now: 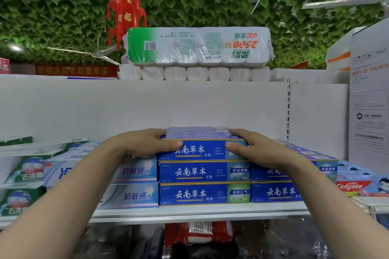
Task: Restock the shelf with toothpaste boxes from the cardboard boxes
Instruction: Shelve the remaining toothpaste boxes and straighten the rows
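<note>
Atop stack (pixel 204 183), 2 hands (pixel 147 143) (pixel 255 148) hold box (pixel 202 150).

Light bright and even, from overhead; one lamp (pixel 15 48) glows at far left. Soft shadow under the shelf (pixel 200 212); goods (pixel 200 235) below it dark and blurred. Glare on the tissue wrap (pixel 197 46). Edges bow strongly, wide-angle. Centre boxes (pixel 204 171) sharp, print legible.

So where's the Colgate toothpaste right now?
In the head view, the Colgate box lies on the shelf at the far right, just beyond the right-hand stack of blue boxes.
</note>
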Tool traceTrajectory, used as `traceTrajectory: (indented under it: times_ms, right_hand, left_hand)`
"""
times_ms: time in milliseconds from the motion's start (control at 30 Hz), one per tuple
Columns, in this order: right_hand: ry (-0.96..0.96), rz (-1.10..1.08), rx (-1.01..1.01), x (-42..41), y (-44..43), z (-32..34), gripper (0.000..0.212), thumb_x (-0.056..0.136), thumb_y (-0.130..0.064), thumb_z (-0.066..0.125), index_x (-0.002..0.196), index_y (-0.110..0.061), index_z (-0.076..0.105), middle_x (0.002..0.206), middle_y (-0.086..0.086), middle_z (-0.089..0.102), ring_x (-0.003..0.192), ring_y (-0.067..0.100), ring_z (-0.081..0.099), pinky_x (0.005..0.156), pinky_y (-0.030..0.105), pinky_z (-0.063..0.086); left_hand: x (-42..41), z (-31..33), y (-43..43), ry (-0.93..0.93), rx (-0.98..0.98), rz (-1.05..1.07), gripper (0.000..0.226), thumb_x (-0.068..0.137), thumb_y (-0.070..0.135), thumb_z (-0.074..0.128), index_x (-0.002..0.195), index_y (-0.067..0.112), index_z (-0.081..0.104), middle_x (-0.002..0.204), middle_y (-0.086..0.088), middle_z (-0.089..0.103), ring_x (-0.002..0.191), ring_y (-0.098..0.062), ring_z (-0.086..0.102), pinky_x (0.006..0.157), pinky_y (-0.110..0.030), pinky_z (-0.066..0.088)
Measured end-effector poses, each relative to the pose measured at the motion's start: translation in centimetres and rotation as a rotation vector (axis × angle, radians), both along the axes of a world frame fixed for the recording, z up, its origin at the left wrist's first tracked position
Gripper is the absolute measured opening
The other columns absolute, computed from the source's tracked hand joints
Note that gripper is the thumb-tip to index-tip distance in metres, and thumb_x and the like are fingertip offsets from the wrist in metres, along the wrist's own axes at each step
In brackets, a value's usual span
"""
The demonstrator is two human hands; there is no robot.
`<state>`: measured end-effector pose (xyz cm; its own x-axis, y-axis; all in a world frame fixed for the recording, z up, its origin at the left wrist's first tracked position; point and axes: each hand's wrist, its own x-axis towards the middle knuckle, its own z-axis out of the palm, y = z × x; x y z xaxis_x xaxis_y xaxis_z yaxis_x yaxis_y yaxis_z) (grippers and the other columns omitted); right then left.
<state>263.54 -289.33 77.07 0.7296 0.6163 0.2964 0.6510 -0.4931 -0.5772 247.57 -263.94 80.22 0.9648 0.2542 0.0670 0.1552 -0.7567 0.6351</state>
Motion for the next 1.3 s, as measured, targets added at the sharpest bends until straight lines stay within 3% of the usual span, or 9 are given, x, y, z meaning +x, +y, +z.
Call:
traceTrajectory:
  times_ms: [100,233,300,400,600,833,933,1067,1300]
  right_hand:
    - [0.139,-0.010,0.127,0.3,-0.4,1.3,0.071,0.091,-0.072,0.036,0.153,-0.037,0.030,0.157,-0.013,0.035,0.140,0.014,0.040,0.118,0.041,0.030]
    - [0.258,-0.033,0.251,1.0,0.6,2.6,0.092,0.081,-0.085,0.020,0.158,-0.035,0.014,0.165,-0.011,0.010,0.151,0.013,0.016,0.122,0.043,0.008]
    - [0.276,-0.022,0.230,1.4,2.0,2.7,0.087,0.087,-0.080,0.016,0.159,-0.031,0.012,0.165,-0.009,0.009,0.152,0.014,0.014,0.122,0.041,0.008]
    - [0.340,-0.013,0.227,2.4,3.7,3.1,0.090,0.087,-0.081,0.018,0.159,-0.028,0.011,0.166,-0.006,0.011,0.152,0.016,0.015,0.122,0.041,0.010]
    - [0.470,0.004,0.285,3.7,4.2,2.9,0.100,0.083,-0.085,0.025,0.158,-0.020,0.021,0.164,-0.004,0.019,0.151,0.018,0.021,0.122,0.043,0.022]
    - [0.435,-0.040,0.231,4.8,5.2,3.6,0.096,0.084,-0.086,0.020,0.160,-0.027,0.011,0.166,-0.006,0.010,0.152,0.018,0.017,0.123,0.044,0.018]
    - [0.491,-0.046,0.169,5.2,5.8,4.0,0.101,0.084,-0.086,0.019,0.159,-0.020,0.017,0.165,-0.004,0.015,0.150,0.019,0.022,0.119,0.038,0.026]
    - [0.477,-0.071,0.215,5.9,6.0,4.5,0.093,0.088,-0.081,0.015,0.160,-0.022,0.009,0.166,0.001,0.009,0.152,0.022,0.016,0.123,0.044,0.017]
    - [0.511,-0.124,0.164,7.9,7.6,4.7,0.094,0.091,-0.079,0.010,0.160,-0.015,0.008,0.166,0.003,0.012,0.150,0.022,0.022,0.121,0.040,0.019]
  left_hand:
    - [1.0,0.8,1.4,-0.061,-0.122,0.108,0.103,0.064,0.095,0.033,0.143,0.030,0.044,0.151,0.003,0.042,0.141,-0.023,0.035,0.116,-0.042,0.026]
    - [2.8,1.7,2.7,-0.062,-0.271,0.155,0.142,0.036,0.108,0.024,0.155,0.030,0.014,0.158,-0.009,0.028,0.148,-0.030,0.020,0.120,-0.049,0.016]
    - [3.6,1.6,2.3,-0.049,-0.283,0.140,0.133,0.047,0.105,0.020,0.156,0.028,0.012,0.156,-0.010,0.032,0.147,-0.027,0.024,0.121,-0.046,0.015]
    - [4.7,1.0,1.4,-0.048,-0.248,0.113,0.106,0.070,0.094,0.015,0.140,0.018,0.041,0.130,-0.001,0.061,0.129,-0.023,0.048,0.116,-0.041,0.024]
    - [5.9,0.1,1.4,-0.036,-0.275,0.098,0.106,0.071,0.092,0.012,0.124,0.013,0.060,0.107,-0.016,0.072,0.101,-0.026,0.069,0.094,-0.036,0.044]
    - [7.4,0.6,1.6,-0.010,-0.267,0.150,0.114,0.064,0.098,0.012,0.138,0.019,0.046,0.121,-0.014,0.067,0.111,-0.026,0.065,0.090,-0.035,0.043]
    - [8.2,0.8,1.7,-0.032,-0.317,0.103,0.094,0.080,0.085,0.011,0.136,0.018,0.046,0.104,-0.012,0.074,0.095,-0.022,0.071,0.074,-0.030,0.044]
    - [9.0,1.2,2.8,-0.034,-0.429,0.093,0.102,0.075,0.090,0.014,0.145,0.020,0.035,0.095,-0.009,0.076,0.092,-0.022,0.073,0.099,-0.038,0.044]
    - [11.8,2.0,3.3,-0.105,-0.645,0.189,0.101,0.080,0.085,0.017,0.152,0.014,0.020,0.075,-0.019,0.071,0.084,-0.032,0.069,0.080,-0.038,0.054]
